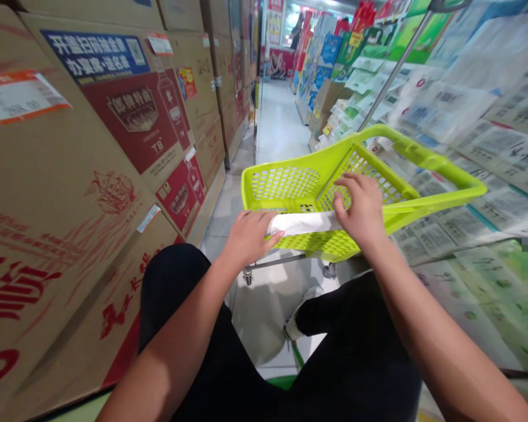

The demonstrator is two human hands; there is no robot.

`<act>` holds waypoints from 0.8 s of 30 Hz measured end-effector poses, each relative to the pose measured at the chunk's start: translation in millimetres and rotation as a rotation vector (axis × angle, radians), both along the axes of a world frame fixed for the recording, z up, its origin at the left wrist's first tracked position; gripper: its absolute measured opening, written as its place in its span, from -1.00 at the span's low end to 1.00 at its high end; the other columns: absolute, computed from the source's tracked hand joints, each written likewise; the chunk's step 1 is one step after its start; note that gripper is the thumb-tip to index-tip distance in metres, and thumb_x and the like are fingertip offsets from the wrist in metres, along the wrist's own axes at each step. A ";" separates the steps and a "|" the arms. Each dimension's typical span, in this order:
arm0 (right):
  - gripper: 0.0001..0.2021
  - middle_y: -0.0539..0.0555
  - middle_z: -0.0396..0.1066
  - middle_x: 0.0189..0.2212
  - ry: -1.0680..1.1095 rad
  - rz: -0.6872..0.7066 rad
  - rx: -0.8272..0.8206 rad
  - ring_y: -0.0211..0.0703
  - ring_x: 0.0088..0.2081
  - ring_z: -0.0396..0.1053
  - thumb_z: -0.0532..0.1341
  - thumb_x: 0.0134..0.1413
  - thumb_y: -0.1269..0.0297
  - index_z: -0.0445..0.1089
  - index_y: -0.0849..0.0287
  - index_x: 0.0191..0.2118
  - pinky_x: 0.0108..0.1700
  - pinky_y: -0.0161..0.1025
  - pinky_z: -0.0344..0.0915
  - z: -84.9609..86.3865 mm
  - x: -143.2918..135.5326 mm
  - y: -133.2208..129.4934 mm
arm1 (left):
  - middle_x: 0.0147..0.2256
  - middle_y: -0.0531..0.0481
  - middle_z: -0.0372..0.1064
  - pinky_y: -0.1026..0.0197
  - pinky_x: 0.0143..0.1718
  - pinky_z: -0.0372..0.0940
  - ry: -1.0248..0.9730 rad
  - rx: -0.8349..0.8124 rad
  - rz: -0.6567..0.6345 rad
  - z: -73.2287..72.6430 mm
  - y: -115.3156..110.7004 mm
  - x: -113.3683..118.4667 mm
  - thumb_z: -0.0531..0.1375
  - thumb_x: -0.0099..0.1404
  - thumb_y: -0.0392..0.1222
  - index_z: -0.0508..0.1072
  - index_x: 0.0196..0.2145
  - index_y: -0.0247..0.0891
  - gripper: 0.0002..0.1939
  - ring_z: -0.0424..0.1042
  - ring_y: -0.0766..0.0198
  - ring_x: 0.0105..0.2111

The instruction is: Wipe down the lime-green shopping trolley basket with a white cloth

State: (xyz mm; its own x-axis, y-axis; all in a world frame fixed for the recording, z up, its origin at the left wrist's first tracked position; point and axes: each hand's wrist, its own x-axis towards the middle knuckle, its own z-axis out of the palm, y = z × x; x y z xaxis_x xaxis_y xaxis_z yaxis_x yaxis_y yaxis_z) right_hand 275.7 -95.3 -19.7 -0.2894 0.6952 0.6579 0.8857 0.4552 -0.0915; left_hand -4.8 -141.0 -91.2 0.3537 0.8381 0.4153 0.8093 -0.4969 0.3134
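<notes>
We are listing one white strip (305, 223), lying along the near edge of one lime cart (334, 246) – the cart standing ahead of our knees (171, 275), cartons (127, 111) flanking left, packs (449, 105) right. Left hand (253, 234), one: fingers lying over the strip's left end, thumb on the near side; how firmly it is pressing, we cannot tell. Right hand (361, 208), one: set apart from the left, at the strip's right end, thumb and forefinger standing parted. For careful handling, we are favouring – in our judgement – a steady left hold, even tension from the right, the strip lying flat and uncreased.
</notes>
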 end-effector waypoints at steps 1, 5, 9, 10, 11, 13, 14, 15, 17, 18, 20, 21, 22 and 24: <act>-0.63 0.29 0.42 0.19 -0.034 0.103 -0.033 0.23 0.24 0.30 0.07 0.37 0.20 0.47 0.14 0.14 0.27 0.17 0.19 -3.5 -14.5 -1.6 | 0.10 -0.20 0.52 -0.11 0.16 0.20 0.008 0.006 -0.032 -1.7 3.2 -3.0 0.12 0.50 0.03 0.41 0.21 -0.25 -0.55 0.48 -0.08 0.10; -0.56 0.25 0.52 0.10 -0.201 0.294 -0.235 0.09 0.14 0.42 0.00 0.46 0.06 0.47 0.18 0.15 0.18 -0.05 0.26 -17.3 -67.9 -1.8 | 0.14 -0.14 0.51 -0.04 0.16 0.20 -0.060 0.032 -0.129 -6.2 12.0 -14.6 0.07 0.54 0.03 0.38 0.25 -0.17 -0.56 0.46 0.02 0.16; -0.38 0.22 0.63 -0.16 -0.389 0.035 -0.461 0.11 -0.11 0.56 -0.09 0.45 -0.19 0.57 0.13 0.00 -0.11 -0.12 0.30 -22.8 -91.8 -1.3 | 0.06 -0.12 0.54 -0.14 0.35 -0.01 -0.084 0.038 -0.039 -9.4 19.8 -22.6 0.15 0.47 0.07 0.44 0.13 -0.17 -0.60 0.45 0.01 0.12; -0.34 0.23 0.63 -0.22 -0.424 -0.022 -0.481 0.12 -0.15 0.57 -0.13 0.44 -0.23 0.59 0.11 -0.05 -0.16 -0.13 0.29 -22.6 -92.2 -2.3 | 0.00 -0.10 0.55 -0.17 0.36 -0.03 -0.062 0.035 -0.039 -10.5 22.1 -24.0 0.14 0.46 0.06 0.48 0.03 -0.18 -0.66 0.45 0.01 0.08; -0.30 0.23 0.63 -0.25 -0.452 -0.059 -0.488 0.12 -0.17 0.57 -0.16 0.44 -0.26 0.60 0.11 -0.09 -0.18 -0.14 0.27 -21.9 -90.3 -3.5 | -0.07 -0.09 0.55 -0.18 0.35 -0.03 -0.037 0.034 -0.049 -11.8 24.5 -25.3 0.13 0.46 0.06 0.50 -0.07 -0.18 -0.70 0.46 0.02 0.05; -0.28 0.25 0.63 -0.25 -0.489 -0.108 -0.479 0.11 -0.18 0.58 -0.19 0.44 -0.25 0.61 0.12 -0.09 -0.20 -0.17 0.24 -19.0 -79.1 -5.7 | -0.13 -0.09 0.52 -0.19 0.31 0.01 0.011 0.045 -0.074 -14.8 29.1 -27.5 0.14 0.45 0.08 0.50 -0.23 -0.18 -0.70 0.45 0.02 0.01; -0.27 0.26 0.63 -0.25 -0.505 -0.139 -0.479 0.10 -0.18 0.58 -0.19 0.44 -0.25 0.61 0.13 -0.09 -0.21 -0.18 0.22 -16.9 -69.9 -6.1 | -0.12 -0.09 0.51 -0.20 0.30 0.01 0.025 0.053 -0.082 -16.5 31.4 -28.5 0.17 0.41 0.09 0.50 -0.26 -0.18 -0.71 0.44 0.01 0.01; -0.27 0.27 0.63 -0.25 -0.523 -0.178 -0.487 0.09 -0.18 0.58 -0.19 0.44 -0.24 0.61 0.15 -0.12 -0.23 -0.18 0.21 -14.5 -58.7 -6.1 | -0.09 -0.10 0.51 -0.21 0.31 0.00 0.031 0.058 -0.091 -18.1 33.5 -29.6 0.22 0.37 0.08 0.51 -0.26 -0.18 -0.73 0.44 0.01 0.02; -0.26 0.29 0.63 -0.26 -0.552 -0.268 -0.506 0.11 -0.19 0.59 -0.19 0.44 -0.22 0.62 0.17 -0.15 -0.25 -0.19 0.19 -9.3 -32.4 -4.7 | -0.01 -0.11 0.50 -0.22 0.35 -0.06 0.035 0.058 -0.110 -20.6 37.5 -31.6 0.30 0.31 0.03 0.52 -0.22 -0.16 -0.77 0.42 0.01 0.05; -0.26 0.30 0.63 -0.28 -0.562 -0.312 -0.511 0.12 -0.19 0.59 -0.19 0.43 -0.22 0.63 0.18 -0.16 -0.26 -0.19 0.18 -7.1 -19.3 -3.9 | 0.01 -0.10 0.49 -0.22 0.37 -0.08 0.037 0.054 -0.124 -21.3 39.6 -32.3 0.32 0.30 0.01 0.53 -0.20 -0.15 -0.79 0.41 0.02 0.07; -0.27 0.31 0.62 -0.29 -0.571 -0.376 -0.503 0.14 -0.20 0.59 -0.17 0.42 -0.20 0.64 0.19 -0.16 -0.25 -0.18 0.17 -4.8 0.1 -4.1 | -0.05 -0.08 0.51 -0.23 0.39 -0.11 0.054 0.047 -0.158 -21.4 43.6 -32.0 0.34 0.31 -0.01 0.55 -0.20 -0.14 -0.81 0.40 0.03 0.06; -0.29 0.31 0.62 -0.30 -0.570 -0.392 -0.491 0.15 -0.21 0.59 -0.16 0.42 -0.18 0.64 0.19 -0.15 -0.24 -0.16 0.18 -5.3 4.0 -5.5 | -0.11 -0.06 0.51 -0.23 0.39 -0.10 0.065 0.045 -0.175 -21.1 45.5 -30.7 0.36 0.31 0.00 0.55 -0.22 -0.14 -0.80 0.40 0.02 0.05; -0.31 0.31 0.62 -0.30 -0.563 -0.396 -0.474 0.15 -0.20 0.58 -0.15 0.43 -0.15 0.64 0.19 -0.15 -0.21 -0.14 0.18 -7.1 2.7 -7.9 | -0.17 -0.04 0.52 -0.23 0.38 -0.08 0.075 0.045 -0.195 -20.6 47.1 -28.3 0.38 0.29 0.02 0.55 -0.26 -0.14 -0.79 0.40 0.02 0.02; -0.34 0.29 0.63 -0.29 -0.519 -0.367 -0.439 0.13 -0.21 0.58 -0.15 0.44 -0.08 0.64 0.19 -0.19 -0.15 -0.10 0.18 -14.4 -15.7 -15.0 | -0.26 -0.03 0.51 -0.19 0.32 0.04 0.082 0.044 -0.227 -20.1 49.3 -20.9 0.40 0.27 0.03 0.54 -0.32 -0.15 -0.77 0.39 0.01 -0.03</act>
State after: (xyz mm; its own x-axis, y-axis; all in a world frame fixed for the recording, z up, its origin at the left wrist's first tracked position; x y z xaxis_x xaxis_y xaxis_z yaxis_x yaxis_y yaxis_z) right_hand 260.1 -110.4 -34.1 -0.1861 0.9721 0.1425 0.9516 0.1423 0.2725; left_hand -25.6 -91.6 -111.4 0.5649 0.7153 0.4114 0.6974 -0.6804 0.2251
